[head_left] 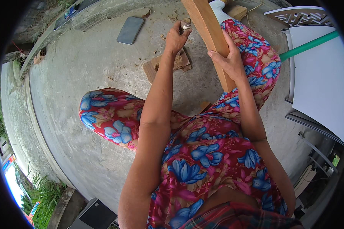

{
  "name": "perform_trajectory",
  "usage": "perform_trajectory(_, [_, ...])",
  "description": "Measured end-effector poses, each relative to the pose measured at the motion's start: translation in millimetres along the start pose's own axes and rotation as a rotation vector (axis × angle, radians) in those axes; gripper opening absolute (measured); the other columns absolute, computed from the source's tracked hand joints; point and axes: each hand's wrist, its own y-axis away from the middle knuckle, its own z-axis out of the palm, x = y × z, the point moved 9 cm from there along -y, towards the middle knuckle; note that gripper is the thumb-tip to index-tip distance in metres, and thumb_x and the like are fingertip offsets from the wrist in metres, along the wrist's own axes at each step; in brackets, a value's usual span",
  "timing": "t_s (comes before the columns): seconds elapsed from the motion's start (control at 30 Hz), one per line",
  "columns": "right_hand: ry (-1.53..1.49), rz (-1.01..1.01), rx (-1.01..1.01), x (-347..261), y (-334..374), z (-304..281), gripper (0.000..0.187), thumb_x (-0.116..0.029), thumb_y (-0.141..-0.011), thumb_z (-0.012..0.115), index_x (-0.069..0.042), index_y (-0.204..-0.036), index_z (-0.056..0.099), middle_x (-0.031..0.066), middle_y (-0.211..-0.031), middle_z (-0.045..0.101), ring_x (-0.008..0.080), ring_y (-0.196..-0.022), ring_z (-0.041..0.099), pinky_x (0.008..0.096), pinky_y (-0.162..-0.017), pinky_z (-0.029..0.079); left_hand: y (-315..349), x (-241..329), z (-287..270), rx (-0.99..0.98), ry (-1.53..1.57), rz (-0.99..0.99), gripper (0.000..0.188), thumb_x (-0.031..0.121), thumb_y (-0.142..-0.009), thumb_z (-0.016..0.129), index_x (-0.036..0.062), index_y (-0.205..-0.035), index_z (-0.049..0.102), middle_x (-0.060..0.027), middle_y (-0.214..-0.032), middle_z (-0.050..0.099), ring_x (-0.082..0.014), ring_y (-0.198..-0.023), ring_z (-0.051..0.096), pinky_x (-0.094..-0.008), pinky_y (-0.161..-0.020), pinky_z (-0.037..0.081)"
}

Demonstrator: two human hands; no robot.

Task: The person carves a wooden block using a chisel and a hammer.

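My left hand is closed around a small, stubby thing with a rounded brown top and a pale, shiny band; its kind is not clear. A long wooden plank slants down from the top edge, close to the right of that thing. My right hand grips the plank near its lower part, thumb on the upper face and fingers along the far edge. The plank's lower end reaches between my legs, beside my right thigh in flowered cloth. Below my left hand, wood blocks lie on the floor.
A flat grey rectangular slab lies on the concrete floor, with crumbs of debris nearby. At the right, a green pole crosses a white panel below a lattice piece. A low concrete ledge curves along the left.
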Motion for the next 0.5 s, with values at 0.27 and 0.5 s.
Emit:
perform_trajectory(0.27, [0.003, -0.028, -0.006, 0, -3, 2, 0.081, -0.021, -0.080, 0.078, 0.002, -0.146, 0.036, 0.0188, -0.130, 0.057, 0.0228, -0.117, 0.059, 0.0350, -0.096, 0.050, 1, 4, 0, -0.009, -0.081, -0.023, 0.042, 0.027, -0.084, 0.073, 0.0008, -0.112, 0.058, -0.0216, -0.092, 0.069, -0.0375, -0.088, 0.067, -0.0435, -0.077, 0.051])
perform_trajectory(0.5, [0.134, -0.065, -0.012, 1, -13, 14, 0.084, -0.020, -0.081, 0.077, 0.004, -0.148, 0.032, 0.0205, -0.136, 0.053, 0.0233, -0.120, 0.057, 0.0342, -0.101, 0.046, -6, -14, 5, 0.047, 0.020, 0.041, 0.038, 0.025, -0.085, 0.073, -0.0001, -0.109, 0.059, -0.0206, -0.089, 0.069, -0.0343, -0.083, 0.067, -0.0419, -0.074, 0.052])
